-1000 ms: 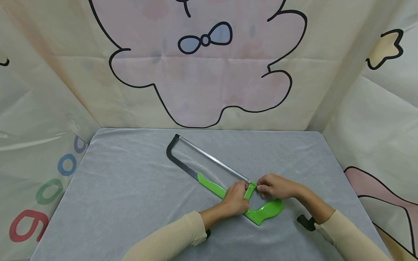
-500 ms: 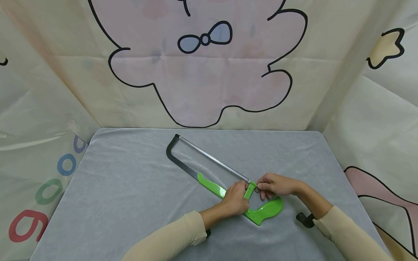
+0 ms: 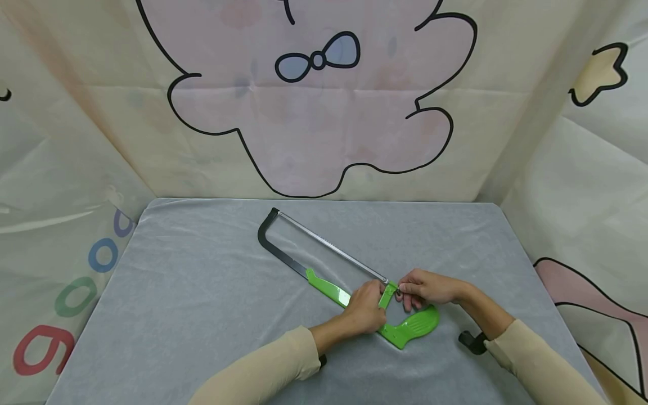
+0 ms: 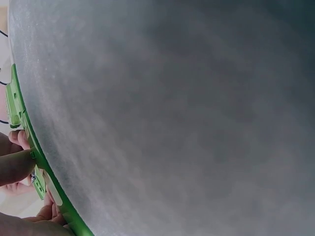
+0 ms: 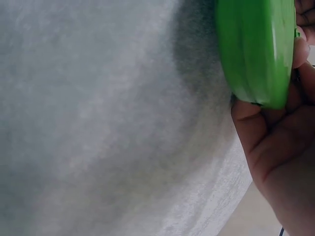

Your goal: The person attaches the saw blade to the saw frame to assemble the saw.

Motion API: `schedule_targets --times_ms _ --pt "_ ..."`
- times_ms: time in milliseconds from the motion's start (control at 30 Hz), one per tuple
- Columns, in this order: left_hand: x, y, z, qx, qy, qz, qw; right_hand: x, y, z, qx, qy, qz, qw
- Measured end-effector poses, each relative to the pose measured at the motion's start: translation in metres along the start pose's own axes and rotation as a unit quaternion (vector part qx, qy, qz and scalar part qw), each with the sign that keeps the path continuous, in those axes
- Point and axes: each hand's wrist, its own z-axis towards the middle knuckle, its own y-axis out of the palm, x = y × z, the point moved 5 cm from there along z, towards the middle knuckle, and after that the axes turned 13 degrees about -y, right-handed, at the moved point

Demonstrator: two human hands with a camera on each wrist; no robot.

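A hacksaw (image 3: 329, 293) with a black bow, a silver blade (image 3: 331, 247) and a bright green handle (image 3: 420, 323) lies slantwise on the grey cloth. My left hand (image 3: 363, 310) grips its green frame just before the handle, fingers wrapped over the bar. At the blade's near end, the thumb and fingertips of my right hand (image 3: 430, 287) pinch the small wing nut behind the green post (image 3: 388, 293); the fingers mostly cover it. The right wrist view has the green handle (image 5: 253, 49) close up, with the right palm (image 5: 285, 142) beside it.
Grey cloth (image 3: 177, 315) covers the table. A printed fabric backdrop (image 3: 324, 140) rises along its far edge, with fabric panels on both sides. A black wrist strap piece (image 3: 473, 342) hangs below the right sleeve.
The right hand's lower fingers have shifted and spread slightly at the wing nut. The left hand and the hacksaw stay in place.
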Motion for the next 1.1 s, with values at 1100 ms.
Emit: schedule_targets --times_ms 1100 --pt "-0.007 -0.025 0.001 -0.021 0.069 0.004 0.9974 -0.014 -0.016 -0.005 0.079 0.011 -0.13 0.9884"
